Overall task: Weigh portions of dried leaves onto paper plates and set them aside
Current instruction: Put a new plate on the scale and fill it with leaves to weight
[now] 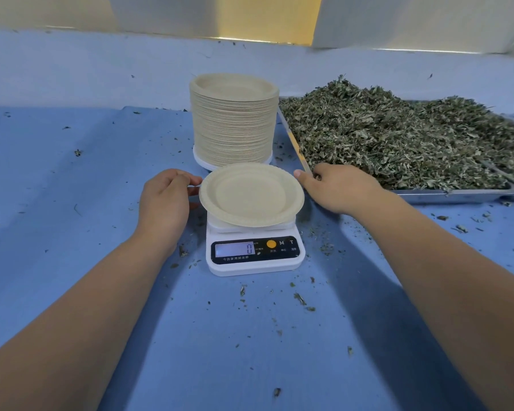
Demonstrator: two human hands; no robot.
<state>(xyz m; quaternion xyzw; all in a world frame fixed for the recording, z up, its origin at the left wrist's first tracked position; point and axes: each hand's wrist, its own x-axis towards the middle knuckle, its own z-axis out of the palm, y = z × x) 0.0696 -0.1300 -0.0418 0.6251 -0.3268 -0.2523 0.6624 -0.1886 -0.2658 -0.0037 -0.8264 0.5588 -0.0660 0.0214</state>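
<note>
An empty paper plate (251,194) sits on a white digital scale (254,253) whose display reads 0. My left hand (163,203) is at the plate's left rim, with fingertips and thumb pinching the edge. My right hand (339,186) reaches to the near left corner of a metal tray (457,195) heaped with dried leaves (398,134). Its fingers dip into the leaves and its thumb sticks out to the left. The fingertips are hidden behind the back of the hand.
A tall stack of paper plates (233,120) stands just behind the scale, left of the tray. Leaf crumbs lie scattered over the blue table cloth (72,188). A pale wall runs along the back.
</note>
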